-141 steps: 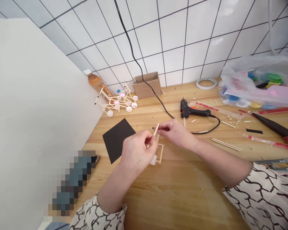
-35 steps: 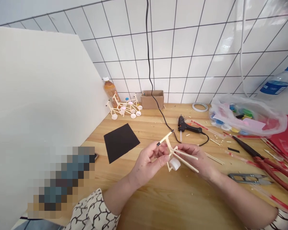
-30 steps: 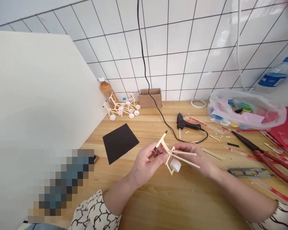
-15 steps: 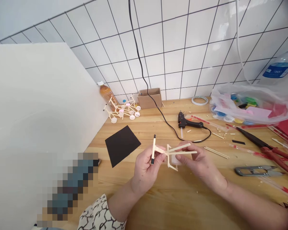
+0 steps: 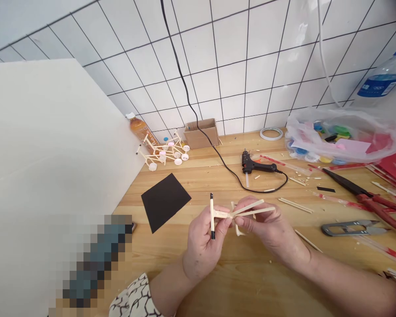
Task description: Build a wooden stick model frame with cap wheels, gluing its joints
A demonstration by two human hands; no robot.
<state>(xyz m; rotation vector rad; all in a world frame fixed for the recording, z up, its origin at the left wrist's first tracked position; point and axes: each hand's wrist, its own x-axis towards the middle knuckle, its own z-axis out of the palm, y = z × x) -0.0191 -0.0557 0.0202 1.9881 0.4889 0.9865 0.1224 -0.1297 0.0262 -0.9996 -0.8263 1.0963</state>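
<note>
My left hand (image 5: 201,244) pinches a small bicycle frame (image 5: 221,215) made of pale wooden sticks, near its central joint. Its crossbar, black at both ends, stands upright beside my left fingers. Two long sticks run from the joint to the right, in front of my right hand (image 5: 275,233). The thumb and fingers of that hand are closed on the frame just right of the joint, partly covering the lower bent sticks. Behind the hands a black glue gun (image 5: 257,165) rests on the table. Several finished stick bicycles (image 5: 161,154) with round pale wheels stand at the back left.
A black card (image 5: 166,202) lies left of my hands. On the right are thread snips (image 5: 345,228), red-handled pliers (image 5: 376,200) and loose sticks (image 5: 295,205). A tape roll (image 5: 271,134), a cardboard box (image 5: 203,135) and a plastic bag of caps (image 5: 346,154) line the back.
My right hand has moved left and closed on the frame near the joint. The frame has turned a little, and its lower sticks are more hidden by my fingers.
</note>
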